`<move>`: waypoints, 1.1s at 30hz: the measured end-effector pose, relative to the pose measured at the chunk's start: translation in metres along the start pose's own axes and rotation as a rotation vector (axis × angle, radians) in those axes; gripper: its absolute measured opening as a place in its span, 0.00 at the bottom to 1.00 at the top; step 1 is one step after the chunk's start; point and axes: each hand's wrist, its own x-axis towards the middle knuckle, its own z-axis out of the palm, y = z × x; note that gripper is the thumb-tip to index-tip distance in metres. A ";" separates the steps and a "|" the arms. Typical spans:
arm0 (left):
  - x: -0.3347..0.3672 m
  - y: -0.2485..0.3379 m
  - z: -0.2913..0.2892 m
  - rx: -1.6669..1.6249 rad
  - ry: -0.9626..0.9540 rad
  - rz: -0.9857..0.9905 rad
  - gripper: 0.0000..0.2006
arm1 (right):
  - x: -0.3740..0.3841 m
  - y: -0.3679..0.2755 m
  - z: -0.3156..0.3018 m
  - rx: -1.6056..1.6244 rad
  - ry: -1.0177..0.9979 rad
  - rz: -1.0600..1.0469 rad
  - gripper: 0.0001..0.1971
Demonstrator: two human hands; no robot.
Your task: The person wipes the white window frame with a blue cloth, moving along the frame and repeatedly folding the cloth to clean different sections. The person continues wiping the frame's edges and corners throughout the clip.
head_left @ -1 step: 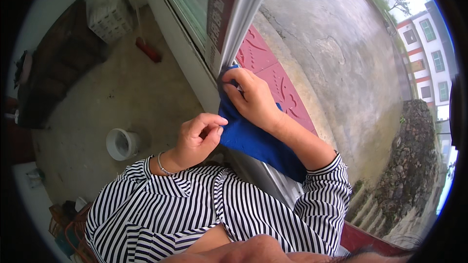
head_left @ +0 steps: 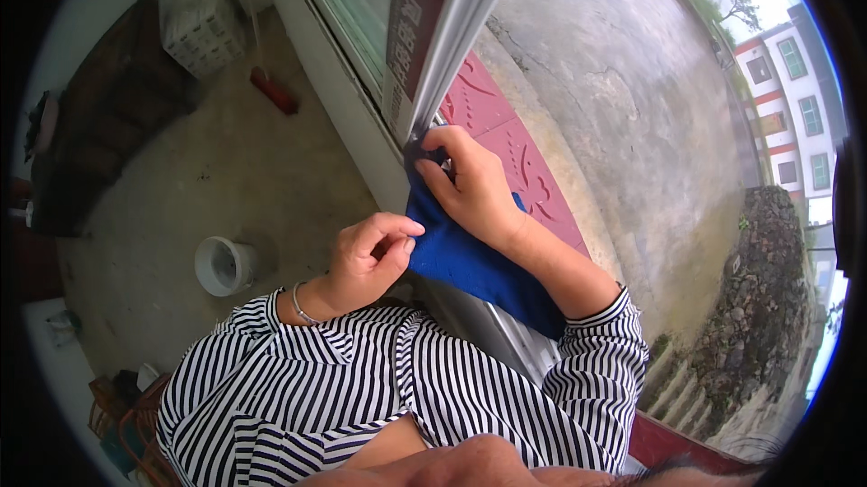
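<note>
A blue cloth (head_left: pixel 479 261) lies draped along the bottom rail of an aluminium window frame (head_left: pixel 432 108). My right hand (head_left: pixel 470 185) is closed on the upper end of the cloth, thumb and forefinger bent at the foot of the upright frame edge. Lower and to the left, my left hand (head_left: pixel 370 261) has curled fingers, with its thumb and forefinger tips at the left edge of the cloth. A bracelet (head_left: pixel 305 308) circles my left wrist. Exactly what lies under my right fingertips is hidden.
Red patterned tiles (head_left: pixel 519 153) run along the outer sill, with a wet concrete yard (head_left: pixel 623 63) beyond. Indoors, a white bucket (head_left: pixel 223 266) and a red broom (head_left: pixel 274 92) stand on the floor. A dark sofa-like seat (head_left: pixel 108 117) and a white carton (head_left: pixel 203 27) are farther back.
The view of the upright frame has shifted slightly to the right. My right hand sits a touch farther right and lower, still on the cloth; my left hand is nearly unmoved.
</note>
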 end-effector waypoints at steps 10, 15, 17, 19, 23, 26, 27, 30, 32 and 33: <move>0.011 -0.006 -0.011 -0.007 -0.038 0.030 0.11 | 0.009 0.003 0.011 -0.393 -0.029 -0.184 0.14; 0.018 -0.003 -0.014 -0.024 -0.081 0.086 0.11 | 0.026 -0.015 -0.030 -0.943 -0.481 -0.247 0.20; 0.020 -0.005 -0.017 -0.016 -0.098 0.119 0.11 | 0.049 -0.021 -0.042 -1.021 -0.722 -0.339 0.23; 0.020 -0.007 -0.020 -0.030 -0.120 0.142 0.12 | 0.071 -0.036 -0.045 -1.006 -0.860 -0.415 0.20; 0.024 -0.007 -0.031 -0.041 -0.173 0.156 0.14 | 0.094 -0.005 -0.035 -0.786 -1.003 -0.517 0.19; 0.023 -0.009 -0.034 -0.088 -0.190 0.144 0.14 | 0.094 0.002 -0.031 -0.703 -0.978 -0.524 0.20; 0.024 -0.009 -0.033 -0.098 -0.201 0.140 0.14 | 0.092 0.000 -0.031 -0.679 -0.970 -0.489 0.21; 0.027 -0.009 -0.035 -0.091 -0.190 0.156 0.14 | 0.097 -0.016 -0.032 -0.703 -1.042 -0.325 0.22; 0.026 -0.007 -0.035 -0.083 -0.176 0.167 0.14 | 0.098 -0.028 -0.032 -0.696 -1.067 -0.225 0.23; 0.024 -0.007 -0.033 -0.082 -0.169 0.167 0.14 | 0.095 -0.031 -0.032 -0.665 -1.055 -0.193 0.23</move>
